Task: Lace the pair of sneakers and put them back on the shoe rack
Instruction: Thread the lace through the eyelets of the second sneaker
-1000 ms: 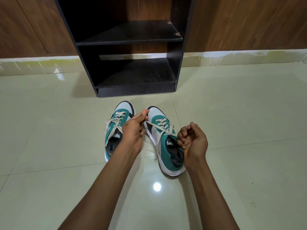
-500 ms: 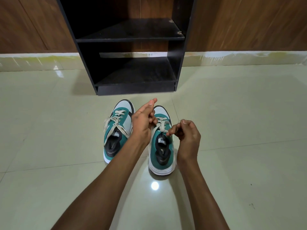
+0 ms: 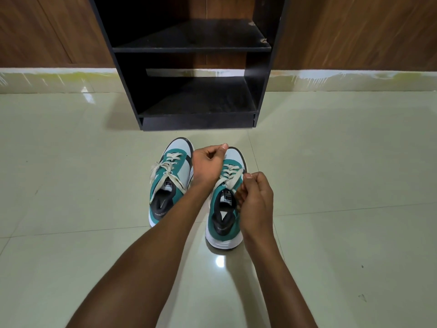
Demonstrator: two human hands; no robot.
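Note:
Two teal-and-white sneakers stand side by side on the floor, toes toward the rack. The left sneaker (image 3: 169, 183) has its cream lace threaded, with loose ends draped over its sides. Over the right sneaker (image 3: 224, 211) both hands work its cream lace (image 3: 230, 176). My left hand (image 3: 208, 165) is closed above the shoe's toe end; what it grips is hidden. My right hand (image 3: 254, 197) pinches the lace at the tongue's right side. The black shoe rack (image 3: 189, 91) stands just beyond, both shelves bare.
Glossy pale floor tiles (image 3: 331, 185) spread all around the shoes. Behind the rack runs a brown wooden wall (image 3: 354, 31) with a pale skirting strip along its base.
The right sneaker has turned from angled to straight, pointing at the rack. Both hands came closer together over its laces; my left thumb, stretched out before, is now curled in.

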